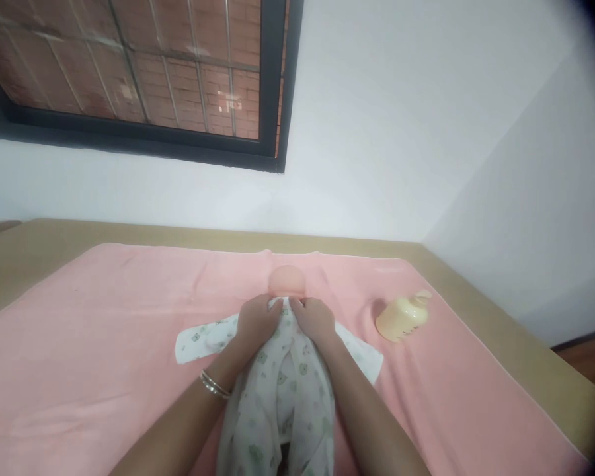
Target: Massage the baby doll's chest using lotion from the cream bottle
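Note:
White baby clothing (297,396) with a small printed pattern lies in the middle, its two sleeves spread to left and right. My left hand (258,318) and my right hand (315,318) both grip its upper edge, thumbs on top, close together. Just beyond them shows the rounded, skin-toned head of what looks like a baby doll (286,280). The doll's body is hidden by the clothing and my hands. A bracelet circles my left wrist.
A pink blanket (104,357) covers most of the tan surface (515,330). On the blanket at the right, a yellowish pump bottle (399,318) lies tilted on its side. A white wall and a dark-framed window stand behind.

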The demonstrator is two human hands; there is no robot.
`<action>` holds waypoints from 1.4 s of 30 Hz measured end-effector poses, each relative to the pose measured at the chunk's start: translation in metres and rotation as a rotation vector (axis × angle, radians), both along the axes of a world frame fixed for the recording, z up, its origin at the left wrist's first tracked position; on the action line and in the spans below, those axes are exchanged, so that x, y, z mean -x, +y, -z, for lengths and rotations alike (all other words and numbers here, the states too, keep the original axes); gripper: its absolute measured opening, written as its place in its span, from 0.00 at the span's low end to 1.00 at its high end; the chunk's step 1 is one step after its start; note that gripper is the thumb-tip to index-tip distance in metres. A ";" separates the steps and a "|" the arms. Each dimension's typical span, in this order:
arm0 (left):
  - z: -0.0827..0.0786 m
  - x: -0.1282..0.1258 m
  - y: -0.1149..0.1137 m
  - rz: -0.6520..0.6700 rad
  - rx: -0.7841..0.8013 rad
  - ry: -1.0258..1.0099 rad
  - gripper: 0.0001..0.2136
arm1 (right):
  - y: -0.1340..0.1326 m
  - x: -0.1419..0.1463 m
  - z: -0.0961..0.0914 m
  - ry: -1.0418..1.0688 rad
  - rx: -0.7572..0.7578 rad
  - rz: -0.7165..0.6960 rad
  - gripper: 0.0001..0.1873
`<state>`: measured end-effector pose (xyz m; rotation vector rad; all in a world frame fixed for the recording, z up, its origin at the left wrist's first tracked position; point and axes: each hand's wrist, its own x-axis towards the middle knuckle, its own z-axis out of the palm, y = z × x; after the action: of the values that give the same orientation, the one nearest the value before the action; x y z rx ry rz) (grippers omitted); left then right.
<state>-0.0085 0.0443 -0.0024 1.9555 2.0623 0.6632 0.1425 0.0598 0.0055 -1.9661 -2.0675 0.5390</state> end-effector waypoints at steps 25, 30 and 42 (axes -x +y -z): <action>-0.002 -0.001 -0.001 -0.004 0.015 -0.014 0.18 | -0.001 0.000 -0.002 0.018 -0.010 0.008 0.34; 0.000 0.000 -0.001 -0.002 0.002 -0.007 0.18 | 0.000 0.001 -0.001 0.019 -0.005 0.022 0.33; 0.000 0.000 0.000 0.005 -0.003 0.003 0.19 | -0.001 0.000 -0.002 0.018 0.001 0.014 0.34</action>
<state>-0.0087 0.0443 -0.0025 1.9644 2.0584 0.6625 0.1421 0.0591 0.0074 -1.9680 -2.0417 0.5529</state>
